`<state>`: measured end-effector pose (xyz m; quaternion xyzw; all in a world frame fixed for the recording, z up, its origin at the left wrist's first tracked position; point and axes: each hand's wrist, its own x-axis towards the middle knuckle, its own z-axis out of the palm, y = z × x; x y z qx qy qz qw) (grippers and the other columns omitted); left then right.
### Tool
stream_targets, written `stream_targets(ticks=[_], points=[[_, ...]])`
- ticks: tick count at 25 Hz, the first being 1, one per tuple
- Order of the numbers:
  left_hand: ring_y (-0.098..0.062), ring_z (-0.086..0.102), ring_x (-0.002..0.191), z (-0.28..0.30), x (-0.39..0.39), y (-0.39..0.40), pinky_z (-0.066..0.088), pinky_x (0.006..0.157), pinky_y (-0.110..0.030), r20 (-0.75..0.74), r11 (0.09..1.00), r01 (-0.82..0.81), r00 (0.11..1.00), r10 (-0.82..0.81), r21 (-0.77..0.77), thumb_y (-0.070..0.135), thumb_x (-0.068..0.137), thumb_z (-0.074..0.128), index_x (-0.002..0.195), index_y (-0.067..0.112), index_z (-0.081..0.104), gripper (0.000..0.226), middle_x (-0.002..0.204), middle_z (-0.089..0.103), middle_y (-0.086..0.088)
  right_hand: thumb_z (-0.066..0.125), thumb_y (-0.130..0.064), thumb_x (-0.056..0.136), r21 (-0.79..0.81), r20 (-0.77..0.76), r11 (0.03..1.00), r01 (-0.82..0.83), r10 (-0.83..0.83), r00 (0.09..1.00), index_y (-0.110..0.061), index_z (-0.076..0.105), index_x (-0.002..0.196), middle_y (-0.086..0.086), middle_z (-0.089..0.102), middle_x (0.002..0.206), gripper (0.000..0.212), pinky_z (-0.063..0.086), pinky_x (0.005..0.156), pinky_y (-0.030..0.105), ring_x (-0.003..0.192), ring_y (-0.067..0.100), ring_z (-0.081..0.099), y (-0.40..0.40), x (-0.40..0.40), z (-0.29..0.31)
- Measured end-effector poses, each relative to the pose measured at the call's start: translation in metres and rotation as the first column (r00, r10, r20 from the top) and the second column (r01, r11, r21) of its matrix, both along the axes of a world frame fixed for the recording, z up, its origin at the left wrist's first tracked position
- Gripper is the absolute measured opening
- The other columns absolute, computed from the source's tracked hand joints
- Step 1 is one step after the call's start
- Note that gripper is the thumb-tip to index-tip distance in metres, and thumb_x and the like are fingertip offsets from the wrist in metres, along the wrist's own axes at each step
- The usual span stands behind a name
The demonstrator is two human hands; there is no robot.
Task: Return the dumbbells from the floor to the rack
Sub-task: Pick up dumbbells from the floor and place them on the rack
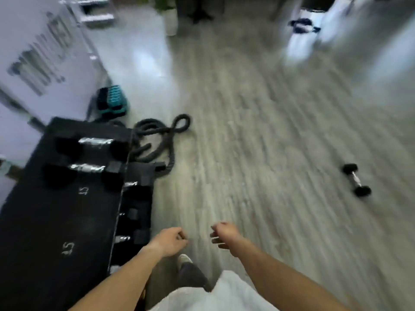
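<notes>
A small black dumbbell (356, 179) with a chrome handle lies on the wood floor at the right, well away from both hands. The black rack (67, 216) stands at the left, with two larger dumbbells (89, 143) on its top shelf and more on a lower shelf (132, 223). White "15" marks sit on the bare part of the top shelf. My left hand (171, 241) hangs beside the rack's front edge, fingers loosely curled, holding nothing. My right hand (223, 234) hangs next to it, also loosely curled and holding nothing. The view is blurred by motion.
A coiled black battle rope (161, 135) lies on the floor just beyond the rack. A teal and black step block (113, 101) leans by the wall. A white planter (170, 21) and a bag (302, 25) are far back. My shoe (186, 263) is below my hands.
</notes>
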<state>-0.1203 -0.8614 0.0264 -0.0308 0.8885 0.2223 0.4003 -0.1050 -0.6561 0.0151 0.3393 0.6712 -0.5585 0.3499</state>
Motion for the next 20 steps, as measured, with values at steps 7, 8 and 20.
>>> stream_targets(ticks=[7,8,20], points=[[-0.009,0.059,0.071,-0.017,-0.100,0.238,0.048,0.064,-0.016,0.047,0.870,0.492,0.869,-0.493,0.040,0.029,0.086,0.065,0.079,0.028,0.063,0.007,0.076,0.064,0.009,0.051,-0.019,0.094,0.020,0.018,0.832,0.554,-0.554,0.832,-0.016,0.062,0.081,0.002,0.065,0.072,0.017,0.041,0.055,0.023,0.056,0.017,0.059,0.203,-0.003,-0.008],[-0.010,0.057,0.071,-0.022,-0.113,0.269,0.048,0.067,-0.019,0.058,0.840,0.540,0.838,-0.542,0.048,0.031,0.086,0.066,0.084,0.028,0.064,0.004,0.076,0.062,0.008,0.052,-0.019,0.094,0.036,0.033,0.802,0.596,-0.597,0.801,-0.016,0.062,0.080,0.002,0.065,0.073,0.017,0.042,0.056,0.024,0.058,0.017,0.060,0.229,-0.006,-0.010],[-0.018,0.063,0.082,-0.030,-0.260,0.615,0.050,0.075,-0.027,0.123,0.449,0.893,0.441,-0.889,0.040,0.034,0.091,0.064,0.095,0.023,0.066,0.011,0.094,0.071,-0.004,0.057,-0.023,0.092,0.059,0.097,0.389,0.919,-0.919,0.383,-0.016,0.065,0.082,0.003,0.071,0.078,0.015,0.044,0.056,0.023,0.060,0.017,0.066,0.498,-0.078,-0.013]])
